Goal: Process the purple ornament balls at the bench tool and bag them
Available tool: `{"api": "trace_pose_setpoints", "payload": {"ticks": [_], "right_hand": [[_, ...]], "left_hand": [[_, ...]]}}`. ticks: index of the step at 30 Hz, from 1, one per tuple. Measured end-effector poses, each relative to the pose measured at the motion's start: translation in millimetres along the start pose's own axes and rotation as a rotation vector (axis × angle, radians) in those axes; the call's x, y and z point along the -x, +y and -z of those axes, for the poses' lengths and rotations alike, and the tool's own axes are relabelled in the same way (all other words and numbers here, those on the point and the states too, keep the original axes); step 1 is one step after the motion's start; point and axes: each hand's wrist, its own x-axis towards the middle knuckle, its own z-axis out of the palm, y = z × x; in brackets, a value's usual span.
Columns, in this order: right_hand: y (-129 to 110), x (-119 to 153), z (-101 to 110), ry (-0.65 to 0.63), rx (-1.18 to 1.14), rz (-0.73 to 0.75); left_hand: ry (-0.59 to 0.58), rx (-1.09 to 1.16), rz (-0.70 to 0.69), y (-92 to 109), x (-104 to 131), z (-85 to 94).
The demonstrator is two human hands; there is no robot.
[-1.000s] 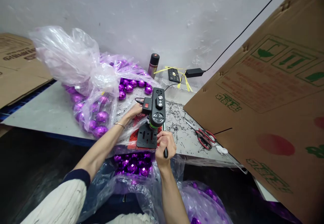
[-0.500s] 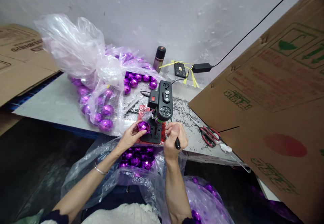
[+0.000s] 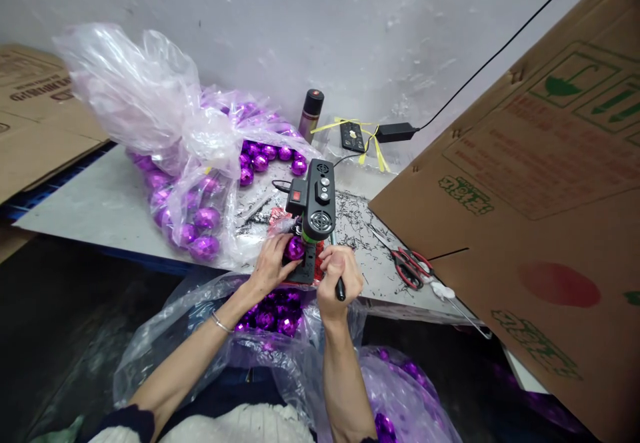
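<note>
A shiny purple faceted ball ornament (image 3: 295, 248) is pinched in the fingers of my left hand (image 3: 271, 264). It sits over the black base plate (image 3: 303, 273), close under the head of a small black bench drill press (image 3: 320, 196). The drill tip is hidden behind the head and the ball. My right hand (image 3: 341, 276) is closed around the press's black lever handle (image 3: 341, 289), whose end pokes out below the fist. Below the table edge, an open clear plastic bag (image 3: 165, 336) holds several more purple balls (image 3: 267, 316).
A large bag (image 3: 195, 129) of purple balls stands on the table's left. A spray can (image 3: 311, 113), a power adapter (image 3: 395, 132) and yellow ribbons lie toward the wall. Red-handled scissors (image 3: 411, 268) lie by a big carton (image 3: 525, 216) on the right. Dark shavings (image 3: 357, 219) litter the table.
My left hand has moved the ball right, from beside the press to under its head. My right hand stays on the lever handle, with little visible movement. The view has shifted slightly.
</note>
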Motion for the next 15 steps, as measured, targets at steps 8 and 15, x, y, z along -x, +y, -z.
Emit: {"api": "trace_pose_setpoints", "payload": {"ticks": [8, 15], "right_hand": [[-1, 1, 3, -0.020, 0.001, -0.001], [0, 4, 3, -0.028, 0.005, -0.013]], "left_hand": [[0.074, 0.045, -0.007, 3, 8, -12.2], [0.057, 0.068, 0.000, 5, 8, -17.9]]}}
